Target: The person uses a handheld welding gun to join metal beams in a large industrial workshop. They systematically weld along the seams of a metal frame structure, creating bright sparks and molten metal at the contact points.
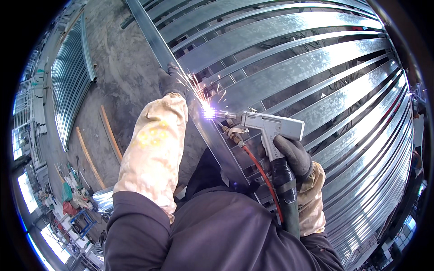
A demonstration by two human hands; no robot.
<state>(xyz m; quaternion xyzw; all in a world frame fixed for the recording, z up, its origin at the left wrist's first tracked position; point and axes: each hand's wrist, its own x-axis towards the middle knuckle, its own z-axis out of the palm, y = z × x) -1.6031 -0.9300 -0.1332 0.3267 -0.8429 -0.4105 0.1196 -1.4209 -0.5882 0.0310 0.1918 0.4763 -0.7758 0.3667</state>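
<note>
My right hand [294, 156], in a dark grey glove, is wrapped round the grip of a silver handheld welding gun [275, 126]. The gun's nozzle points left at a galvanized metal rail [212, 133], where a bright violet-white arc [208, 112] burns and orange sparks fly up and left. Below the grip, black tape binds a thick cable [285, 185], and a red hose [262, 169] runs down from a brass fitting near the nozzle. My left hand [172, 82], also gloved, holds the rail's outer edge farther along from the arc; its fingertips are partly hidden. Pale protective sleeves [153, 140] cover both forearms.
Many long galvanized slats [280, 58] lie across the frame on the right, with gaps between them. On the concrete floor at left rest a slatted metal panel [72, 77] and wooden strips [90, 156]. A blue metal stand [82, 222] is at lower left among clutter.
</note>
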